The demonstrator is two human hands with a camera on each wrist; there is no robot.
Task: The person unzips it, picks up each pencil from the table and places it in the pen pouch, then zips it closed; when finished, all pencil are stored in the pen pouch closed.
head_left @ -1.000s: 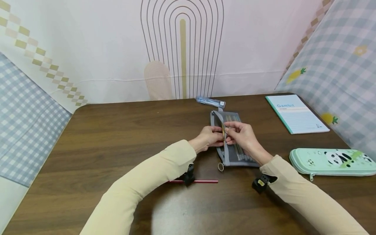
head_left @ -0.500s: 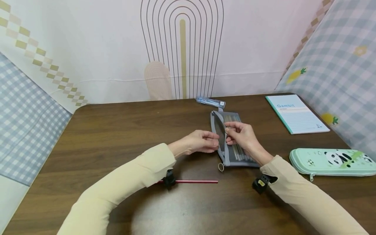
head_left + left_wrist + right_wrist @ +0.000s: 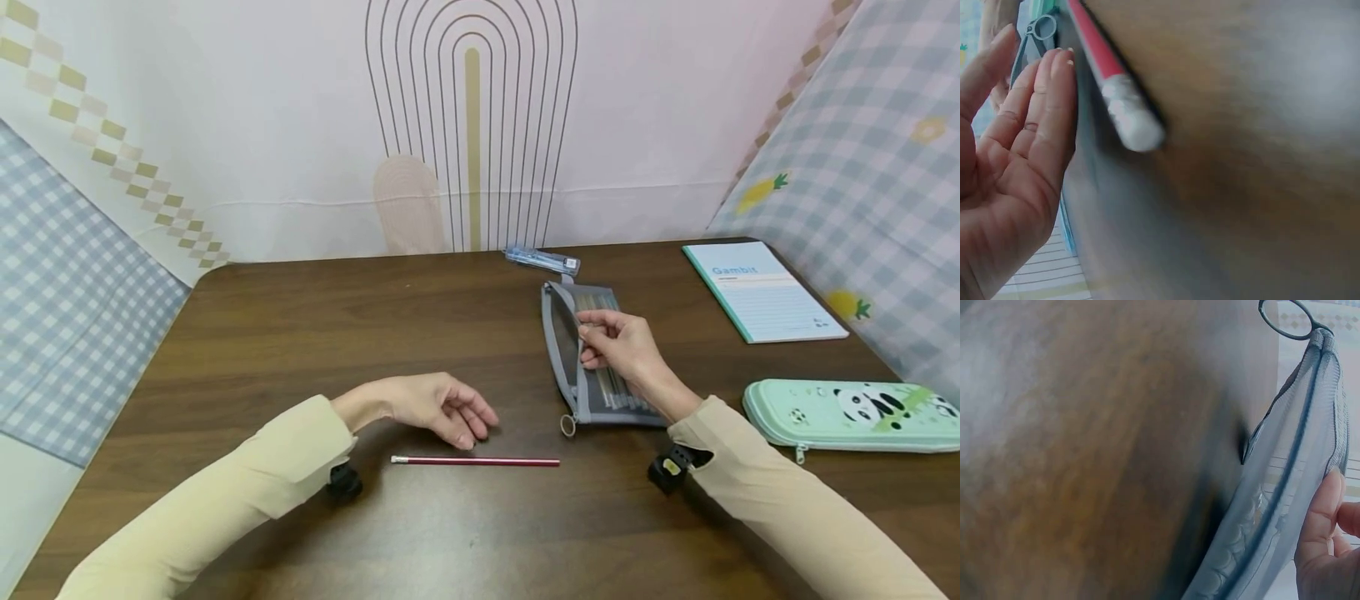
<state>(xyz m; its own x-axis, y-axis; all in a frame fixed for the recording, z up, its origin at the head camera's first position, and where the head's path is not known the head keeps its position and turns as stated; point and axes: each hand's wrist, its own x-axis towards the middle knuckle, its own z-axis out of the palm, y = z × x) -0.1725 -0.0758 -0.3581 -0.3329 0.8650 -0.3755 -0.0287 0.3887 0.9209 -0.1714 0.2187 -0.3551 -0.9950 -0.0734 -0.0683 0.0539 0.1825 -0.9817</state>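
A red pencil (image 3: 487, 462) with a white eraser end lies flat on the table, eraser to the left. My left hand (image 3: 438, 407) hovers just behind it with fingers relaxed and nothing held; in the left wrist view the pencil's eraser end (image 3: 1138, 130) shows beside the hand (image 3: 1016, 156). Farther right, a grey mesh zip pouch (image 3: 606, 387) lies with its mouth unzipped and gaping, several slim sticks seen through the mesh. My right hand (image 3: 622, 346) pinches the pouch's near lip between thumb and fingers. The right wrist view shows the zipper edge and a ring pull (image 3: 1288, 319).
A mint panda pencil case (image 3: 847, 415) lies right of my right forearm. Behind it is a Gambit notebook (image 3: 765, 292). A clear blue packet (image 3: 542, 260) lies behind the pouch at the table's back edge. Patterned cloth hangs behind and at both sides.
My left hand has come out of the pouch's mouth and moved left and nearer, over by the red pencil. The right hand keeps its hold on the pouch's lip.
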